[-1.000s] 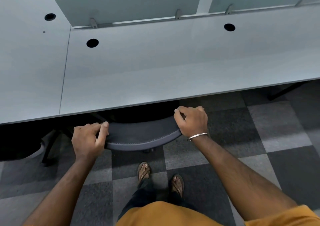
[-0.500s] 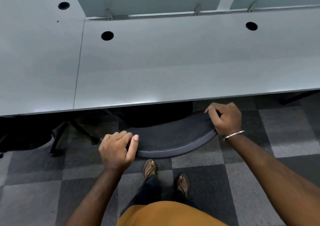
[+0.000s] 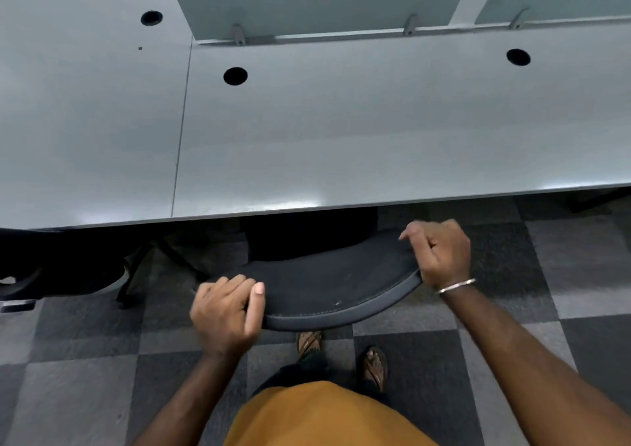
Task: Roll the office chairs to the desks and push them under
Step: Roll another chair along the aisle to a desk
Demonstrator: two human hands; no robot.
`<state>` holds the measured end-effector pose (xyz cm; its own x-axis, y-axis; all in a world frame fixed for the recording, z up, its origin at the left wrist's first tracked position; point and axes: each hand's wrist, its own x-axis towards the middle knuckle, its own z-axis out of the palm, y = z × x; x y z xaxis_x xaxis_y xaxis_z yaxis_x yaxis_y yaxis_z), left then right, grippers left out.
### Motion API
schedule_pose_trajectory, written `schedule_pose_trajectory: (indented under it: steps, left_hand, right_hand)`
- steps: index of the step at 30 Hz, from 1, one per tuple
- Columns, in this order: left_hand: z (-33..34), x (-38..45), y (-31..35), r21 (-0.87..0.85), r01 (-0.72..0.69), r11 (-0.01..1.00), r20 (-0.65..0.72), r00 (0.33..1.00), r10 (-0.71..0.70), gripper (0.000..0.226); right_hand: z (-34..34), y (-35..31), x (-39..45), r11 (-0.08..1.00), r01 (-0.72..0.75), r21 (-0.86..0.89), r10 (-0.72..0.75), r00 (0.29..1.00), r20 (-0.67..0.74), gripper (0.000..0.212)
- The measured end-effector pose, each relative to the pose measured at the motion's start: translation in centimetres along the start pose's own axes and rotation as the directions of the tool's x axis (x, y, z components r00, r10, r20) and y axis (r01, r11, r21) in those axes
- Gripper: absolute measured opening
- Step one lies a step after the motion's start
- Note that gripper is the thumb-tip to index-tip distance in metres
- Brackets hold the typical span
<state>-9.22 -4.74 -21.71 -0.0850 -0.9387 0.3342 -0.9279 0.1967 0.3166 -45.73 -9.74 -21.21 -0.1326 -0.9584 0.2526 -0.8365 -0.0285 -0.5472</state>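
An office chair's curved backrest, its seat already hidden beneath the grey desk, is gripped at either end by the curled left hand and right hand; a final straight push appears needed.

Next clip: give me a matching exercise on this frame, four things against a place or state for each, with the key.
Things:
1. left hand
2. right hand
3. chair backrest
4. desk

Places or states:
A. grey top with round cable holes
B. wears a metal bangle at the wrist
C. dark curved top edge, just in front of the desk edge
D. thumb laid on the backrest's left end

Pairs: 1-D, 2-B, 3-C, 4-A
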Motion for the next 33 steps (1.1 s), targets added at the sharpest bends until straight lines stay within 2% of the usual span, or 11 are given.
schedule_pose_trajectory:
  steps: [5,12,21,25,33]
  left_hand:
    - [0.4,2.7,-1.9,-0.004,-0.041,0.999,0.014,0.999,0.041,0.043]
    - [-0.2,4.4,-5.1,-0.027,-0.032,0.999,0.011,0.999,0.033,0.042]
    - [0.9,7.2,-5.2,-0.059,-0.040,0.997,-0.028,0.999,0.038,0.038]
    - [1.8,10.3,-5.5,-0.051,-0.026,0.998,-0.009,1.000,0.026,0.036]
    - [1.1,11.0,-8.7,-0.002,-0.020,1.000,0.026,0.999,0.020,0.034]
  right_hand:
    - [1.0,-1.1,-0.4,0.999,-0.044,0.006,0.044,0.993,-0.107,0.052]
    - [2.9,-3.5,-1.5,1.000,-0.031,-0.001,0.030,0.991,-0.134,0.051]
    - [3.4,-2.4,2.8,0.999,-0.033,0.001,0.033,0.995,-0.099,0.052]
    - [4.2,-2.4,5.8,0.996,-0.086,0.005,0.086,0.991,-0.105,0.053]
    - [6.8,-4.9,5.0,0.994,-0.103,-0.032,0.101,0.992,-0.070,0.052]
